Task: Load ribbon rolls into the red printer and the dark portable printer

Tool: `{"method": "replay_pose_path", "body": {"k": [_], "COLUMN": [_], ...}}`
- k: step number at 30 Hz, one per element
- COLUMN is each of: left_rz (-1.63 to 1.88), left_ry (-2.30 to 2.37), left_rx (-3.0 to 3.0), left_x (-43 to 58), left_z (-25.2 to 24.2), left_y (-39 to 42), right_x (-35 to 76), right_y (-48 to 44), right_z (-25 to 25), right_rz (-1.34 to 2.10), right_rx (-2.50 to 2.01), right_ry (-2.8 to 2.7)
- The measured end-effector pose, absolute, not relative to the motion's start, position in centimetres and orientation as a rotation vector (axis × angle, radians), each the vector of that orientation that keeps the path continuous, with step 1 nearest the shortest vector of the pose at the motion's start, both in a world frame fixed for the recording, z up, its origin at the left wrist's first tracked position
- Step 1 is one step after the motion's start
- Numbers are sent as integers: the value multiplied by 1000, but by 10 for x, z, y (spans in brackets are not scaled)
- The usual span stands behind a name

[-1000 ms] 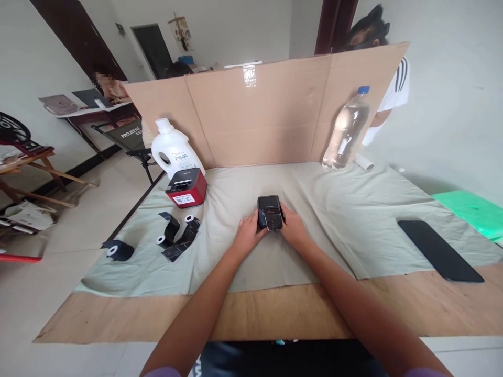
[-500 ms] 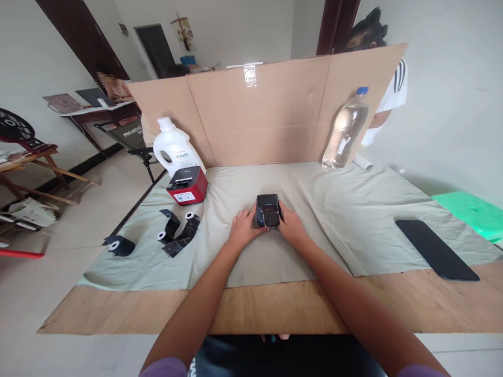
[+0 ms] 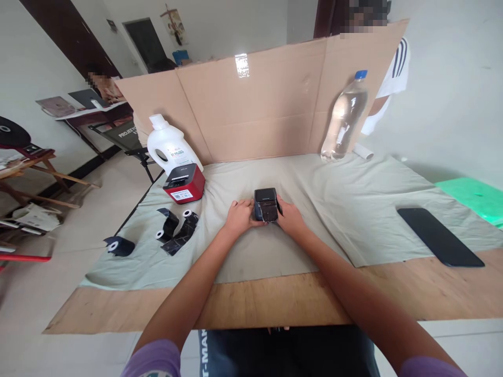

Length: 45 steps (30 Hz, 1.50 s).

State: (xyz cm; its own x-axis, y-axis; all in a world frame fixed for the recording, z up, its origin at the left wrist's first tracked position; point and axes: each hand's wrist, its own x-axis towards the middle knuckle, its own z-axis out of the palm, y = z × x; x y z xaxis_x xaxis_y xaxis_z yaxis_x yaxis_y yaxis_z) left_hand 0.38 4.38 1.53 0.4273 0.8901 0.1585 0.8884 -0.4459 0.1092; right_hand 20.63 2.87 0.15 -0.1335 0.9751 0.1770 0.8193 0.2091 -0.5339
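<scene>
A small black label printer [image 3: 265, 203] rests on the pale green cloth [image 3: 338, 209] in the middle of the table. My left hand [image 3: 237, 218] grips its left side with curled fingers. My right hand [image 3: 290, 217] holds its right side, thumb against the front. To the left lie black paper rolls [image 3: 177, 232] with white cores, one more roll [image 3: 118, 246] further left. A red and black printer [image 3: 184, 184] stands behind them.
A white jug [image 3: 167, 147] and a clear water bottle [image 3: 345, 123] stand against a folded cardboard screen [image 3: 259, 104]. A black phone [image 3: 439, 236] lies on the cloth at right. A person in a white shirt [image 3: 393, 73] is behind the screen, another person far left.
The camera view has shifted slightly; both hands stay closed on the black printer, which has barely moved on the cloth.
</scene>
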Motion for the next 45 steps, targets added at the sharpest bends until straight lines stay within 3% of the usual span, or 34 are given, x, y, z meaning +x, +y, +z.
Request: {"method": "replay_pose_path", "body": {"k": [20,33,39,45], "left_rz": [571,595,616,673], "left_ry": [1685,1650,1644,1604], "left_rx": [2164,2148,2131,2132], "left_x": [13,8,8,7], "left_z": [-3,-9,-8,-11], "left_y": [42,45,45,46], "right_x": [214,224,221,200], "right_y": [52,110,130,146], "right_z": [-18,22,50,48], "right_rz": [330,362,388,472], "right_rx": [-1308,-1563,-1665,-1809], "right_ry": [-1861,-2021,-2347,-2439]}}
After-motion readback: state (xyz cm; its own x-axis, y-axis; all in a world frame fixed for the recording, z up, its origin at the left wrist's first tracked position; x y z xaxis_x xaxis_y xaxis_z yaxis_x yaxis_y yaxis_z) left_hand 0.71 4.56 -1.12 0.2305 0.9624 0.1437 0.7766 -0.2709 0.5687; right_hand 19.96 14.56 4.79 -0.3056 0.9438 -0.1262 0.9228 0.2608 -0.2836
